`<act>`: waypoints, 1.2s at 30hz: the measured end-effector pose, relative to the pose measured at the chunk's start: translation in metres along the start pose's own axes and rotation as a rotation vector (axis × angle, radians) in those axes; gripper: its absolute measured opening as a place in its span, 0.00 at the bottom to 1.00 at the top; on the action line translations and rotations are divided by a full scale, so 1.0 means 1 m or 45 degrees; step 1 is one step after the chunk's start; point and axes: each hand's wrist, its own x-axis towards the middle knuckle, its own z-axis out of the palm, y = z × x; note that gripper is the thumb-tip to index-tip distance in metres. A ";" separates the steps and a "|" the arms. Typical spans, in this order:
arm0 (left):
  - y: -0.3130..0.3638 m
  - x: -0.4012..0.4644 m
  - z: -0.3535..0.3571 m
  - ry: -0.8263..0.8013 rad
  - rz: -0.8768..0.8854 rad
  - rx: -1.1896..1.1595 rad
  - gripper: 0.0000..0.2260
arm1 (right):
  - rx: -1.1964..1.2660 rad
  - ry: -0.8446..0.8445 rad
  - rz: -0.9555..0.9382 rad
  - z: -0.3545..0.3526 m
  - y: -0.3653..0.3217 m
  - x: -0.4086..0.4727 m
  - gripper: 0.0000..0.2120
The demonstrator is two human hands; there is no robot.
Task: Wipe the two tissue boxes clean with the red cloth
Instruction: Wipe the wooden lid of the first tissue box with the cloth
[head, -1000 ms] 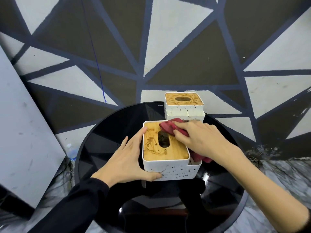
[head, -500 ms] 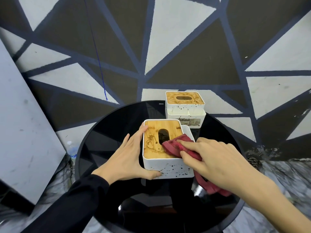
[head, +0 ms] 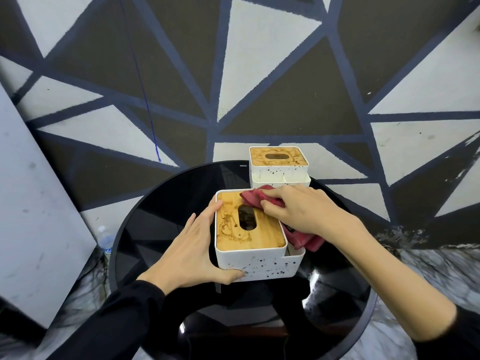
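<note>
Two white tissue boxes with stained wooden lids stand on a round black glass table [head: 155, 229]. The near tissue box [head: 249, 240] is in the middle; brown marks cover the left part of its lid. My left hand [head: 192, 250] grips its left side, thumb along the front wall. My right hand [head: 298, 211] holds the red cloth [head: 257, 200] pressed on the lid's far right corner; more cloth hangs down past the box's right side. The far tissue box [head: 279, 165] sits at the table's back edge, its lid also stained.
A grey panel [head: 33, 216] leans at the left, with a plastic water bottle [head: 105, 240] on the floor beside it. Behind the table is a wall painted with dark and pale triangles.
My right hand has slid the red cloth from the lid's near right part back to its far right corner. My left hand keeps its grip on the box.
</note>
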 end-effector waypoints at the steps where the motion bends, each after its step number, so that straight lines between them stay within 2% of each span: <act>1: -0.001 0.000 0.001 0.008 0.003 0.006 0.65 | -0.026 0.011 -0.001 0.002 0.001 -0.002 0.20; 16: -0.005 0.002 0.005 0.080 0.033 -0.007 0.64 | 0.063 -0.087 -0.062 -0.008 -0.012 -0.091 0.19; 22: -0.008 0.002 0.004 0.028 0.024 -0.111 0.63 | 0.006 -0.034 -0.013 -0.002 -0.005 -0.061 0.19; 29: -0.010 0.002 0.004 0.031 0.019 -0.145 0.65 | 0.124 0.012 0.021 0.004 0.009 0.001 0.20; 36: -0.008 0.004 0.003 0.003 -0.006 -0.149 0.67 | 0.142 -0.006 0.015 0.013 0.018 0.002 0.23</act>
